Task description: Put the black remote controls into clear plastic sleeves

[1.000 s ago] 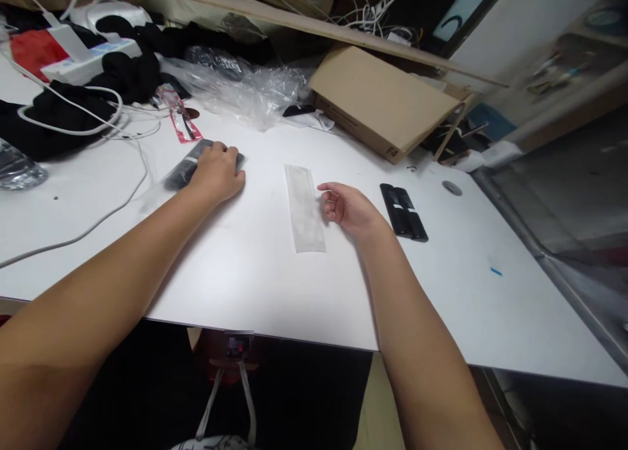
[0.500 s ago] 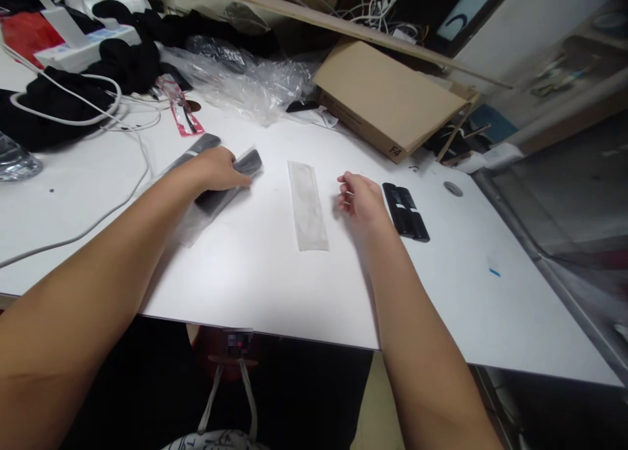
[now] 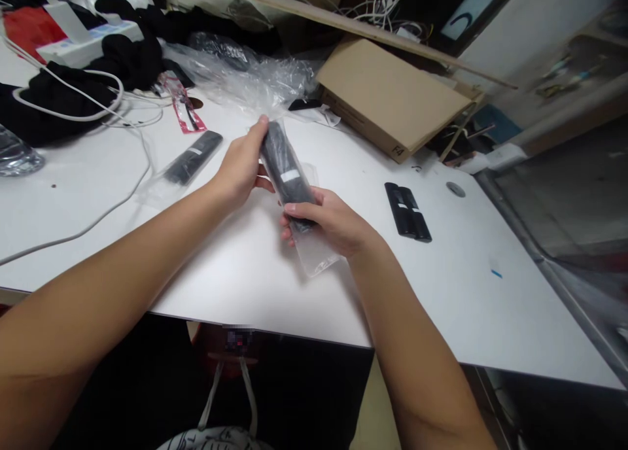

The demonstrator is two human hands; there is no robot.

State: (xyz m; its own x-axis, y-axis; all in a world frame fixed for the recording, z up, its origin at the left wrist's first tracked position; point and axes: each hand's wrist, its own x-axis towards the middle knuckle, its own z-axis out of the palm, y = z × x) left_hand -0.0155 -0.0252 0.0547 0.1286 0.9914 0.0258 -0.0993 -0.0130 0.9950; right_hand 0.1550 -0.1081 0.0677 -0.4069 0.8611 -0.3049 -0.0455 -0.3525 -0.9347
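Between my two hands is a long black bar with a white label, inside a clear plastic bag (image 3: 289, 175). My left hand (image 3: 245, 162) grips its upper end, thumb on top. Around the lower end is closed my right hand (image 3: 328, 218), its thumb pressed across the front. The loose, see-through end of the bag hangs below the right hand. Left of my left hand, a similar bagged black bar (image 3: 193, 157) lies on the white table (image 3: 235, 260). A flat pale plastic bag (image 3: 312, 173) shows partly behind the held bar.
Two unwrapped black bars (image 3: 407, 211) lie side by side on the right, near a grey round disc (image 3: 455, 189). A cardboard box (image 3: 392, 97), crumpled clear plastic (image 3: 265, 84) and a red packet (image 3: 184, 106) line the back. White cables (image 3: 140, 175) trail across the left.
My left hand has lifted one bagged black bar from the left and brought it to the middle. My right hand has moved left and closed on its lower end.
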